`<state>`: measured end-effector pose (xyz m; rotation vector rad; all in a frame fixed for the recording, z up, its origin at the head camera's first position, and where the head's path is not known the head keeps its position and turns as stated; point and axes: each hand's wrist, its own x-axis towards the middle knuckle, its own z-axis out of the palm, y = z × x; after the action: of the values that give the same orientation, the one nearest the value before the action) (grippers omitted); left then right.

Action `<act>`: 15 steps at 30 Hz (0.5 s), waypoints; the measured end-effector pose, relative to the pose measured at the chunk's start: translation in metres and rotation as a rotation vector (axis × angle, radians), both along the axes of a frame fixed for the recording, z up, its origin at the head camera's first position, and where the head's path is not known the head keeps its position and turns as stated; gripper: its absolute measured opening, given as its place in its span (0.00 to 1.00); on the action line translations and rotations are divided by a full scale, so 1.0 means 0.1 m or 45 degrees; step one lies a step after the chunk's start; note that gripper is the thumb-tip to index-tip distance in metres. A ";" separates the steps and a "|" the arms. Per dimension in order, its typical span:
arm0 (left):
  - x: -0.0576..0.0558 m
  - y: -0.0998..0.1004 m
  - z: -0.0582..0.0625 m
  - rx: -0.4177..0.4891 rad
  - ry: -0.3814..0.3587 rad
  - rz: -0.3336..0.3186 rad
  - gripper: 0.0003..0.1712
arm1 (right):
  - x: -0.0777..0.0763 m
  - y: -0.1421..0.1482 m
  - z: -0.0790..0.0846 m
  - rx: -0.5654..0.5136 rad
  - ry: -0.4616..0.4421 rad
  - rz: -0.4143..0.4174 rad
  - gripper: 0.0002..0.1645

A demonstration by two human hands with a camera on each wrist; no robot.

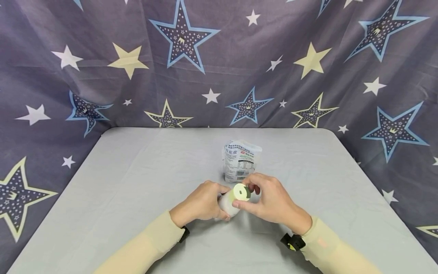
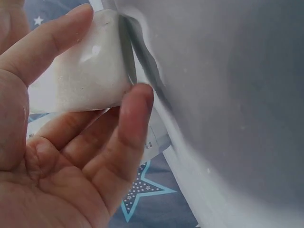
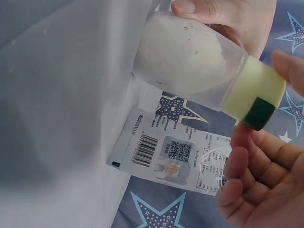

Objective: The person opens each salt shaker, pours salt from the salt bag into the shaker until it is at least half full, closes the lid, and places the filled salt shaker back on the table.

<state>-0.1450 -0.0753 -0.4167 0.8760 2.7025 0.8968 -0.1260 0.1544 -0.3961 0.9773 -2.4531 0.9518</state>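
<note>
A clear salt shaker (image 1: 226, 205) with white grains inside stands slightly tilted near the middle of the table. Its cap (image 3: 247, 88) is pale yellow with a dark green tab (image 3: 260, 114) on the side. My left hand (image 1: 204, 200) grips the body from the left, thumb on one side and fingers on the other; the left wrist view shows the shaker's base (image 2: 102, 61) between them. With thumb and fingertips, my right hand (image 1: 273, 199) pinches the cap, a fingertip right at the green tab.
Just behind the shaker stands a printed white salt bag (image 1: 239, 161), its barcode and QR code visible in the right wrist view. Grey cloth covers the table (image 1: 154, 163). A star-patterned curtain (image 1: 219, 53) hangs around its back and sides.
</note>
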 end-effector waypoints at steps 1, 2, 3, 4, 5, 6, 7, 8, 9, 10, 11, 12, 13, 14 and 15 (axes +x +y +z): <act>0.00 0.00 0.00 -0.013 0.009 0.008 0.35 | 0.00 0.00 0.00 0.004 -0.005 -0.004 0.22; 0.00 -0.01 0.00 -0.024 0.014 0.016 0.35 | 0.00 0.00 0.00 0.006 -0.011 -0.009 0.23; 0.00 -0.02 -0.01 -0.036 0.020 0.024 0.36 | 0.01 0.01 0.01 0.010 -0.014 -0.017 0.23; 0.00 -0.02 -0.01 -0.045 0.024 0.034 0.36 | 0.01 0.01 0.01 0.012 -0.016 -0.023 0.24; 0.00 -0.03 -0.01 -0.051 0.026 0.041 0.37 | 0.01 0.01 0.01 0.014 -0.016 -0.028 0.25; 0.00 -0.03 -0.02 -0.054 0.026 0.046 0.36 | 0.01 0.02 0.01 0.015 -0.014 -0.033 0.26; 0.00 -0.04 -0.02 -0.056 0.025 0.051 0.36 | 0.01 0.02 0.02 0.014 -0.011 -0.036 0.26; 0.00 -0.05 -0.02 -0.060 0.023 0.054 0.36 | 0.01 0.02 0.02 0.013 -0.009 -0.036 0.27; 0.00 -0.05 -0.02 -0.064 0.024 0.059 0.35 | 0.02 0.03 0.02 0.012 -0.005 -0.037 0.27; 0.00 -0.05 -0.02 -0.067 0.024 0.063 0.35 | 0.02 0.03 0.02 0.010 -0.001 -0.035 0.27; 0.00 -0.06 -0.02 -0.072 0.025 0.068 0.34 | 0.02 0.03 0.02 0.010 0.003 -0.036 0.28; 0.00 -0.06 -0.03 -0.078 0.025 0.073 0.34 | 0.02 0.03 0.02 0.008 0.006 -0.035 0.28; 0.00 -0.07 -0.03 -0.084 0.025 0.077 0.34 | 0.02 0.03 0.02 0.005 0.008 -0.033 0.28; 0.00 -0.07 -0.03 -0.088 0.024 0.083 0.34 | 0.02 0.03 0.02 0.003 0.009 -0.031 0.28; 0.00 -0.07 -0.03 -0.091 0.024 0.088 0.34 | 0.02 0.04 0.02 0.003 0.009 -0.030 0.28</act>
<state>-0.1448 -0.0825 -0.4199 0.7854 2.7773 0.8028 -0.1242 0.1581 -0.3943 0.9485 -2.4547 0.9366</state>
